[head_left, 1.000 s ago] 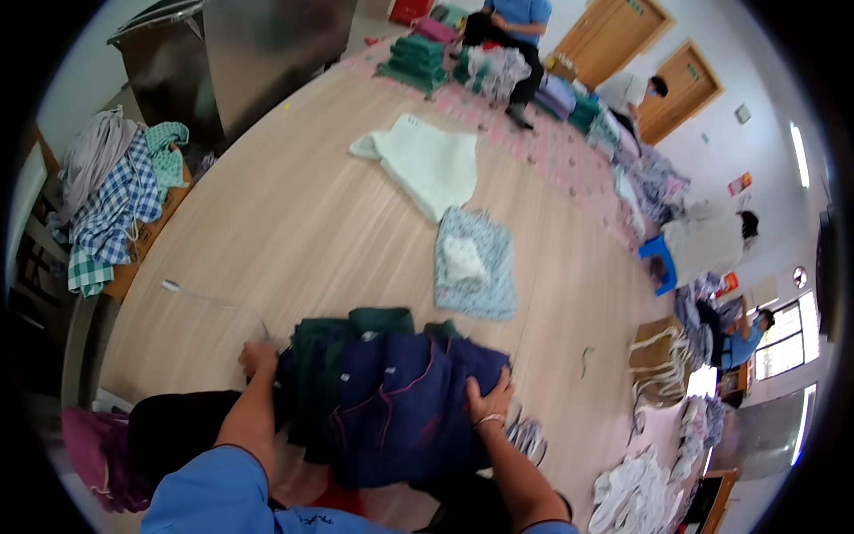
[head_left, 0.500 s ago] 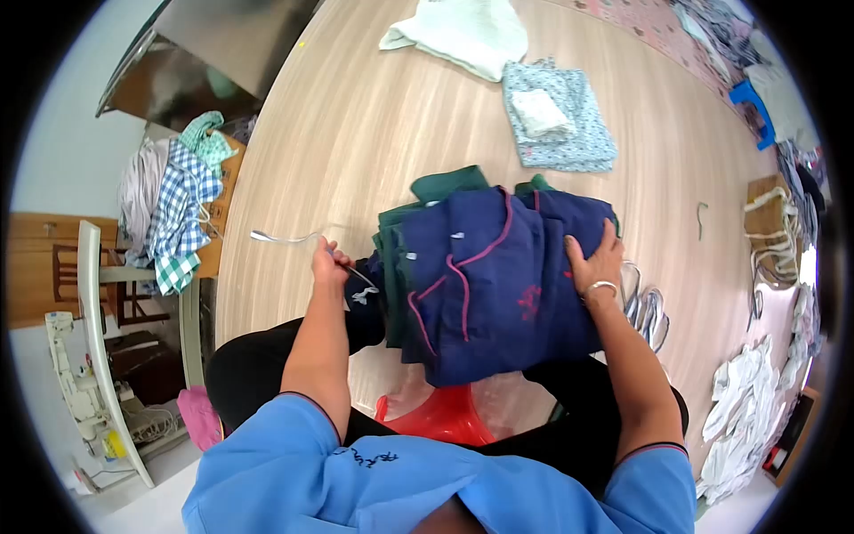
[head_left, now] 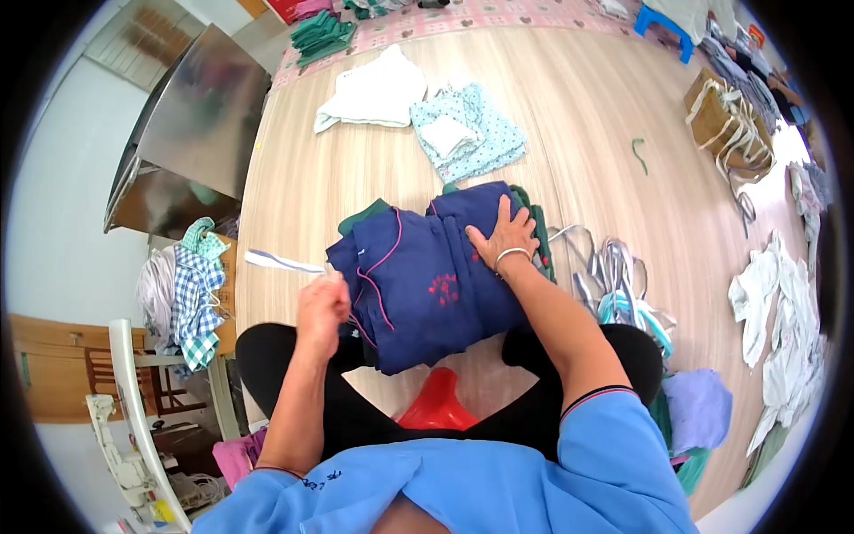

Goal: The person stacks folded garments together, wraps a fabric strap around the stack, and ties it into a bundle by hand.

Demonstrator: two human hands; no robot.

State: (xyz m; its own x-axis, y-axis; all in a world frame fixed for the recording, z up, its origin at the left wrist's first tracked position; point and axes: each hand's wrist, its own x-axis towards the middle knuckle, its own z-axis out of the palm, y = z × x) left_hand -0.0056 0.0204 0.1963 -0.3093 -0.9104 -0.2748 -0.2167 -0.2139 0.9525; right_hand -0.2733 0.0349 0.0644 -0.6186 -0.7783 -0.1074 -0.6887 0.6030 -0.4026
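Observation:
A stack of folded navy garments (head_left: 418,289) with pink piping and a red embroidered motif lies in front of me, with green cloth (head_left: 535,227) showing at its edges. My right hand (head_left: 510,236), a bracelet at its wrist, rests on top near the stack's right side, fingers spread. At the left edge of the stack, my left hand (head_left: 322,310) is closed around a white-and-grey cloth strip (head_left: 283,262). One end of that strip sticks out to the left; the rest is hidden behind the hand and the stack.
Loose strips (head_left: 616,276) lie right of the stack. Beyond it are a folded blue print cloth (head_left: 489,147) and a white cloth (head_left: 369,89). A red stool (head_left: 436,405) stands between my legs. At right are a cardboard box (head_left: 712,116) and white garments (head_left: 783,329).
The view has tilted up and shifted right. My right hand has slid inward from the stack's right edge onto its top. My left hand has turned, still gripping the strip.

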